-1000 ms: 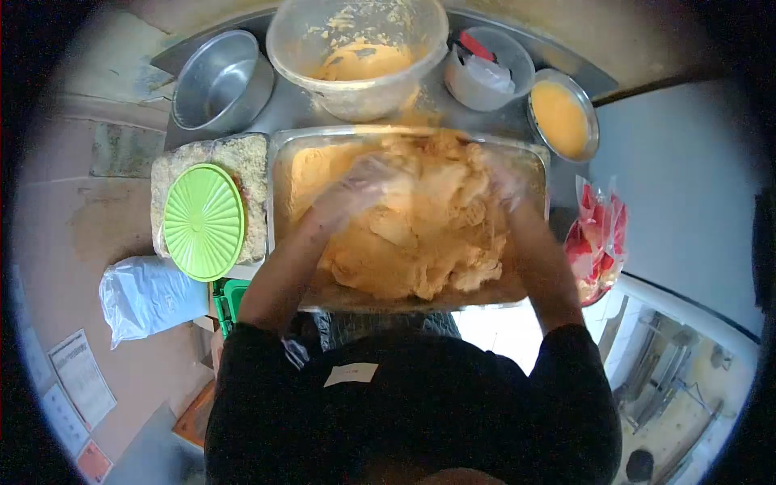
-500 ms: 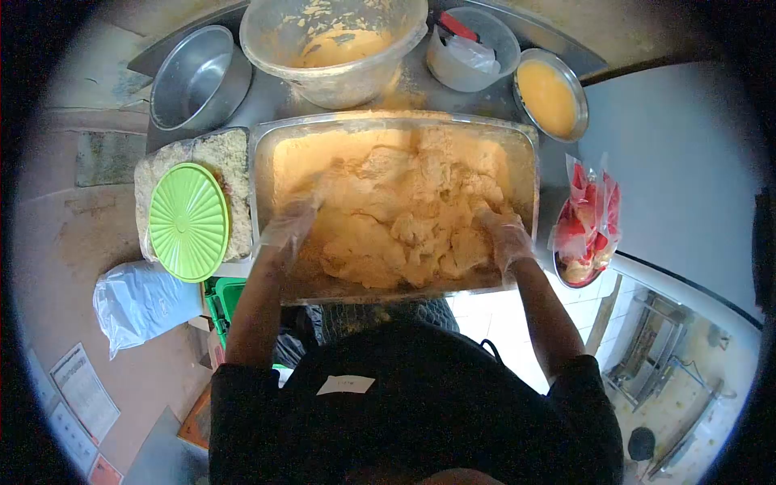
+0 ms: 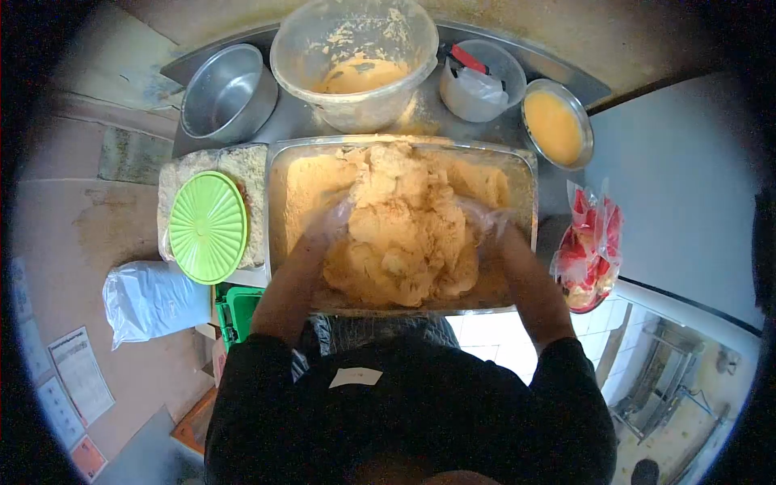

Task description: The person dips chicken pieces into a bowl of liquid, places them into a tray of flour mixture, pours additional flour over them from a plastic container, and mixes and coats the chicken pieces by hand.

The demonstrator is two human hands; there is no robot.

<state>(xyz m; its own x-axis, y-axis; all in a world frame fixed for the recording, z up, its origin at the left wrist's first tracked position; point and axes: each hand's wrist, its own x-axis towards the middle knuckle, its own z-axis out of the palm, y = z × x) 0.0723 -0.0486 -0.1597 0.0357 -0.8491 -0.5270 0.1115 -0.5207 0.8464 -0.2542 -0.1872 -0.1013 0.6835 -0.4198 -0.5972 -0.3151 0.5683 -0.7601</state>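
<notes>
A deep metal tray point(image 3: 276, 212) holds orange seasoned flour point(image 3: 311, 179) and a heap of flour-coated pieces point(image 3: 408, 234), perhaps meat; their exact kind cannot be made out. Against the heap's left side is my left hand point(image 3: 333, 220), in a clear plastic glove and smeared by motion. On the opposite side, my right hand point(image 3: 487, 220), also gloved, touches the heap. The fingers of both hands are hidden in or under the coated pieces, so their grip does not show.
Behind the tray stand a metal pot point(image 3: 229, 93), a flour-smeared plastic tub point(image 3: 356, 69), a smaller plastic container point(image 3: 482, 85) and a bowl of orange liquid point(image 3: 555, 125). A green lid point(image 3: 208, 228) lies on crumbs at left; red-and-clear bags point(image 3: 590, 250) sit at right.
Both hands have moved inward from the tray's sides. The coated pieces, spread wider before, are now heaped higher in the middle. The whole view has shifted slightly.
</notes>
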